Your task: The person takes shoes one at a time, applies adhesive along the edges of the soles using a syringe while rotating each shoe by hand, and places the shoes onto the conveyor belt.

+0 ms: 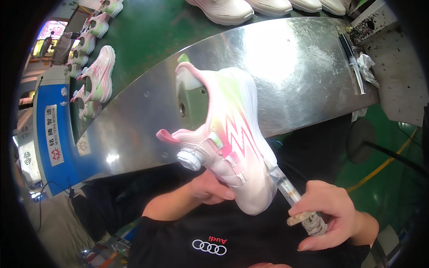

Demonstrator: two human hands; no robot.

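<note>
A white and pink shoe (232, 134) with a green last inside and a round dial closure sits tilted in front of me, toe toward my body. My left hand (210, 187) grips it from underneath near the toe. My right hand (330, 214) holds a clear syringe (286, 185) with a wrapped plunger end. The syringe's tip touches the shoe's sole edge on the right side.
A shiny metal table (304, 71) curves across the view. A second syringe (353, 58) and a crumpled white scrap (367, 66) lie on its right end. Several pink shoes (100, 73) ride a green conveyor (152, 31) at left; white shoes (225, 10) line the far edge.
</note>
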